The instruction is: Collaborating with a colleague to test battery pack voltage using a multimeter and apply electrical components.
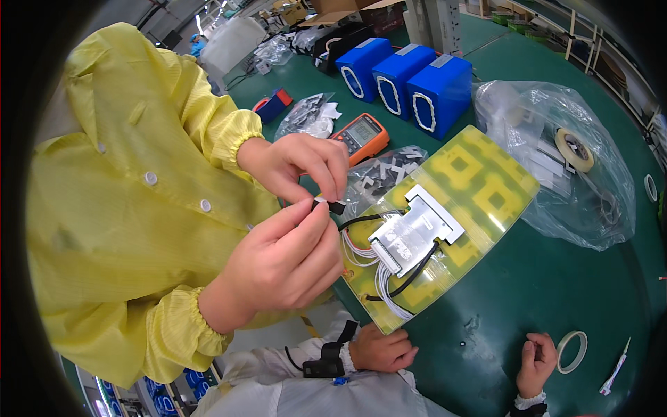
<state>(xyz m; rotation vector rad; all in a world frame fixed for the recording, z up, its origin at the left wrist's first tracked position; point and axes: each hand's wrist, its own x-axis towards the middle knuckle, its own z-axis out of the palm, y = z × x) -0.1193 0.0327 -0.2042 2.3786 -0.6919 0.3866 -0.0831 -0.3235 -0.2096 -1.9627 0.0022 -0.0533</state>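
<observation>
My left hand (383,349) rests at the near table edge, fingers curled together, nothing seen in it. Further right, my right hand (536,363) lies loosely closed beside a roll of tape (572,352), apart from it. Above my left hand is a flat yellow-green panel (479,182) carrying a silver circuit module (415,231) with black and white wires (383,286). A co-worker in a yellow smock (139,208) leans in from the left. Both of that person's hands (288,260) pinch a small black piece (336,207) over the panel's left edge.
Three blue box-shaped packs (439,97) stand at the back. An orange multimeter (363,136) lies before them, near a bag of small parts (385,174). A clear plastic bag (556,160) with tape inside sits right of the panel. A small white tube (615,368) lies far right.
</observation>
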